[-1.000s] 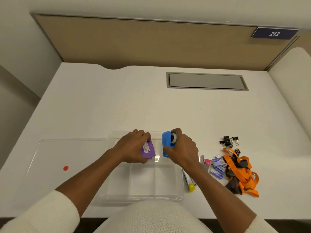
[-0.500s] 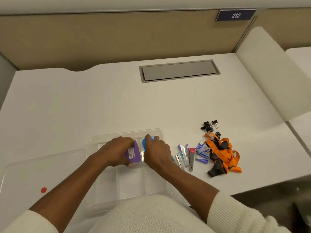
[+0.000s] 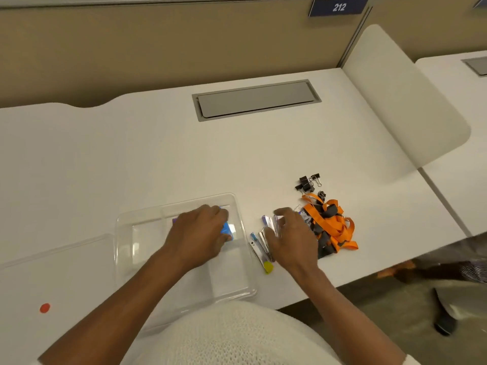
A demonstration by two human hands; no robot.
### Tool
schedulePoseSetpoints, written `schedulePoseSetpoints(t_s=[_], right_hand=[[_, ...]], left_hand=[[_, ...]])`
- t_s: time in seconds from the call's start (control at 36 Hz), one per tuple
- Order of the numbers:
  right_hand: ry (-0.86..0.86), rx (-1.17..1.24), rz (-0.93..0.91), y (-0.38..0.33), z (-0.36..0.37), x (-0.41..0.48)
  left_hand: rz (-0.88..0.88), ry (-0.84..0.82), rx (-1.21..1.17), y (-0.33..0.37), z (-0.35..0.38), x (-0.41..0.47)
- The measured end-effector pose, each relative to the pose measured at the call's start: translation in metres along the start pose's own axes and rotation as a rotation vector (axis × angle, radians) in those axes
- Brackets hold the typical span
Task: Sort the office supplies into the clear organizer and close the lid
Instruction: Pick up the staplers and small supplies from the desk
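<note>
White desk (image 3: 163, 154), wide bare stretch behind and left of the work area; grey rectangular cable hatch (image 3: 257, 100) set flush near the tan back partition (image 3: 158, 48). Front desk edge runs diagonally close under the supplies on the right, little margin there. Curved white side divider (image 3: 405, 101) closes off the right end.

Clear plastic compartment organizer (image 3: 238, 283) sits at the front edge, close to the person's torso. Its flat clear lid with a red dot sticker (image 3: 44, 307) lies off, just left of the organizer, touching or nearly so.

Left hand (image 3: 196, 233) reaches into the organizer's far right compartment, palm down, fingers curled over a blue plastic item (image 3: 227, 229); a sliver of purple item (image 3: 174, 220) shows at the far side of the hand. Grip on either: cannot tell, hand covers them.

Right hand (image 3: 292, 238) is outside the organizer, palm down over the loose row of small staple strips and pens (image 3: 259, 243) on the desk, fingers spread and bent, blurred; appears loosely open, nothing clearly held. A yellow cap (image 3: 268, 266) pokes out nearest the person.

Tangled orange and grey lanyards (image 3: 332, 225) lie just right of the right hand, near the front edge. Black binder clips (image 3: 307, 183) sit just behind the lanyards. Open desk beyond them.
</note>
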State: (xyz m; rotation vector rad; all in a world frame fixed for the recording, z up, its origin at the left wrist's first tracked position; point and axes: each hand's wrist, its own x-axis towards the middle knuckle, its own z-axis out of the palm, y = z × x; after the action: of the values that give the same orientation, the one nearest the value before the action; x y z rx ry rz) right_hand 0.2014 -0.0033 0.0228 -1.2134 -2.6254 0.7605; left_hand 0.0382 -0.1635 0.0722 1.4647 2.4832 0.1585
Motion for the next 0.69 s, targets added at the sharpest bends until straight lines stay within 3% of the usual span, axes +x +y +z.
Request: schedulePoseSetpoints(t_s=[0.25, 0.56, 0.69], right_hand=[[-0.170, -0.267, -0.089, 0.044, -0.003, 0.003], [-0.311, -0.423, -0.189, 0.037, 0.015, 0.026], [-0.347, -0.457, -0.232, 0.042, 0.014, 0.040]], left_hand=[[0.418, -0.086, 0.199, 0.068, 0.043, 0.023], [0.398, -0.265, 0.291, 0.089, 0.054, 0.046], [0.432, -0.266, 0.334, 0.093, 0.059, 0.048]])
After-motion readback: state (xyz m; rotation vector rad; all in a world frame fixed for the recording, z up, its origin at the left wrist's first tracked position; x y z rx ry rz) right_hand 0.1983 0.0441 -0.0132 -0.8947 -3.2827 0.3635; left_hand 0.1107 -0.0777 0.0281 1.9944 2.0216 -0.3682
